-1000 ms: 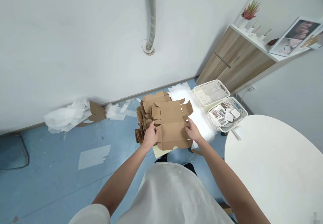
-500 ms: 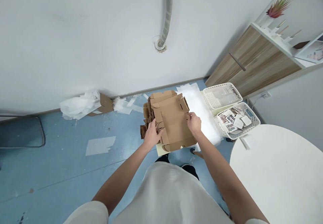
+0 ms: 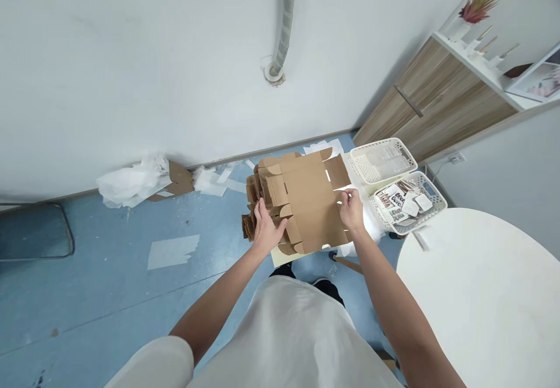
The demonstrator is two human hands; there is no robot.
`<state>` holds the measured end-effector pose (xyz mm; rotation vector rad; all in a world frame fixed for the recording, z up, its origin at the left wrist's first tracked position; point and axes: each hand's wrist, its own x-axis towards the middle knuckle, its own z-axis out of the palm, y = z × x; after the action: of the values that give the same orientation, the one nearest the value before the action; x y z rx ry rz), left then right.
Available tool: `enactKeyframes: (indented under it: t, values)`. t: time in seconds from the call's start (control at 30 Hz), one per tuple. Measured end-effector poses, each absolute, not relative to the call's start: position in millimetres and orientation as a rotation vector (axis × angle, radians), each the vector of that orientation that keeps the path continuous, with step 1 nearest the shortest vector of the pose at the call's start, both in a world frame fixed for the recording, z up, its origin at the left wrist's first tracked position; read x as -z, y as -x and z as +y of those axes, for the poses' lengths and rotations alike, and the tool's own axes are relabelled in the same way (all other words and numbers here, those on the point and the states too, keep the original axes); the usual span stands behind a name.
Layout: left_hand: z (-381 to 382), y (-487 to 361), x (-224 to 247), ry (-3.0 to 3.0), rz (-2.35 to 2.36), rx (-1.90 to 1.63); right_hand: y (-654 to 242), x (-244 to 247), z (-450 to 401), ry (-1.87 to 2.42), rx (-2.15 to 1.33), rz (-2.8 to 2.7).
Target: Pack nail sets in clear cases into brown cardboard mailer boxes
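Observation:
A brown cardboard box blank [image 3: 312, 198] lies mostly flat at waist height in front of me, its side flaps partly raised. Along its left side are several more folded cardboard pieces [image 3: 250, 192], bunched together. My left hand [image 3: 268, 231] rests at these left flaps with thumb and fingers spread apart. At the right edge of the blank, my right hand [image 3: 352, 212] is closed, pinching the cardboard near a flap. White sheeting [image 3: 371, 220] shows beneath and to the right of the blank.
Two white plastic baskets [image 3: 384, 143] stand to the right, the nearer one holding cards and small packets. A round white table [image 3: 481, 294] is at the lower right. White wrapping [image 3: 135, 181] and a cardboard box [image 3: 179, 179] lie by the wall. A wooden cabinet [image 3: 437, 84] stands behind.
The blank has opened out wider to the right, its right flap now lying flatter over the white sheeting. My right hand has moved right with the edge; the left fingers have spread more.

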<state>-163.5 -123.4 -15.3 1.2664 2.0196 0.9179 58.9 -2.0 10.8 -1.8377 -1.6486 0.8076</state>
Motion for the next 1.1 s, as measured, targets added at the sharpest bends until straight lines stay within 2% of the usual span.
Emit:
enactKeyframes:
  t: [0.2,0.37,0.77,1.1]
  values:
    - [-114,147,10,-1.253,1.616,-0.929,-103,-9,-9,1.843,-0.773,-1.377]
    - [-100,103,15,-1.341,1.34,-0.872,-161,-10,-42,1.884,-0.798,-1.053]
    - [-97,-91,13,-1.815,1.04,-0.55,-336,-14,-211,1.768,-0.645,-0.638]
    - [-140,-240,42,-2.028,0.916,-0.323,-463,32,-309,2.079,-0.63,-0.425]
